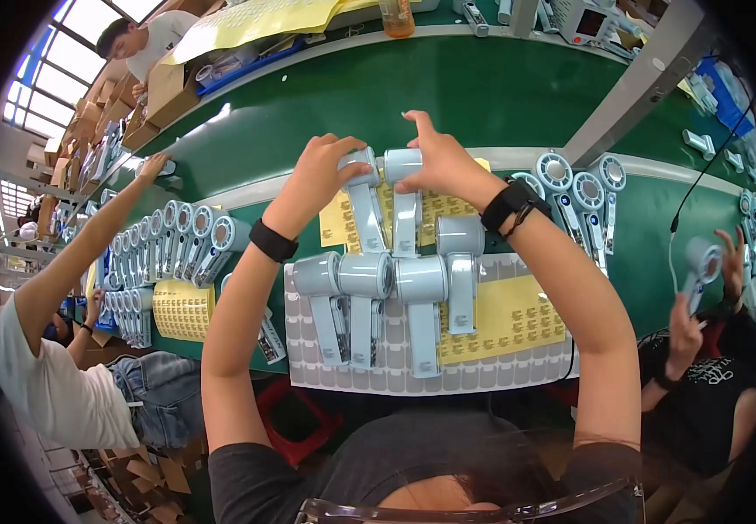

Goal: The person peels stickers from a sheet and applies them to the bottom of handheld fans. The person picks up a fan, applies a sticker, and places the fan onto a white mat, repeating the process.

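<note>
Both of my hands reach to the far side of the work spot. My left hand [319, 170] is closed round the head of a pale blue handheld fan [367, 218], whose handle points toward me. Beside it, my right hand [448, 166] grips the head of a second pale blue fan [406, 223] between thumb and fingers, one finger raised. Nearer to me, several similar fans [422, 284] lie with handles toward me on a sheet of grey labels [500, 377] and a yellow label sheet [518, 319]. More yellow sheet [334, 223] shows under the held fans.
Rows of fans [184, 218] stand at the left beside another yellow sheet [184, 306]; more fans [587, 190] lie to the right. A metal post [635, 87] rises at the back right. Co-workers sit on both sides; the right one holds a fan [703, 260].
</note>
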Action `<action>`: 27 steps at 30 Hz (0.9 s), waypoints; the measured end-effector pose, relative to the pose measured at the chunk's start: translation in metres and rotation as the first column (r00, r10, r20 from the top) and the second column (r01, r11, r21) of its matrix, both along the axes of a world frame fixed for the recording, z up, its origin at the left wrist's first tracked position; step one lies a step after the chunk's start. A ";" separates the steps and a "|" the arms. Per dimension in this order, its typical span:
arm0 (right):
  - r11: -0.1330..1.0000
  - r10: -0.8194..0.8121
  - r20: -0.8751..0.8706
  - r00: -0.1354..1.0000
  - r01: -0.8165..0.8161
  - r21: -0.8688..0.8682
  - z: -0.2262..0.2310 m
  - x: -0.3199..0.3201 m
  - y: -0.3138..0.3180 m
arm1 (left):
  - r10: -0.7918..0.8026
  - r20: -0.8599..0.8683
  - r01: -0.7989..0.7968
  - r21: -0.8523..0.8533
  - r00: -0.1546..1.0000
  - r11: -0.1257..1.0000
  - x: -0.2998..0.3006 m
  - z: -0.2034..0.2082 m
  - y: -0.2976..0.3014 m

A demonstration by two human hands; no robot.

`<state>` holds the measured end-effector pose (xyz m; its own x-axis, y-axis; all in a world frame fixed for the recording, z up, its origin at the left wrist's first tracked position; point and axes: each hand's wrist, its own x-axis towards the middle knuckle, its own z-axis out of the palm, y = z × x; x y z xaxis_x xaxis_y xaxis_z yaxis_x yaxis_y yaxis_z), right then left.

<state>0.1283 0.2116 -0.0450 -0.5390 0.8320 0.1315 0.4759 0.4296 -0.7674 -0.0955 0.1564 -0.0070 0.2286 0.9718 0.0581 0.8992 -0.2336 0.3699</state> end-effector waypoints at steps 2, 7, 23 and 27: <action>1.000 0.000 -0.043 0.999 0.001 0.025 0.003 0.003 -0.005 | 0.008 0.010 -0.008 -0.041 1.000 0.999 0.002 0.005 -0.004; 0.991 -0.112 -0.320 0.941 0.127 0.029 0.065 0.051 -0.050 | 0.001 -0.056 0.006 0.125 0.998 0.992 0.014 0.022 -0.032; 0.881 -0.426 0.079 0.901 0.393 0.261 -0.014 0.127 -0.234 | -0.038 0.226 0.017 0.095 0.973 0.995 0.092 0.040 -0.252; 0.858 -0.466 -0.059 0.883 0.468 0.214 -0.013 0.162 -0.262 | -0.119 0.319 0.071 0.157 0.940 0.985 0.114 0.012 -0.269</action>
<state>0.2901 -0.0501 -0.0580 -0.0931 0.9364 0.3383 0.6588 0.3127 -0.6843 0.0182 -0.1123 0.0054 0.2649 0.9228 0.2797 0.7056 -0.3832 0.5960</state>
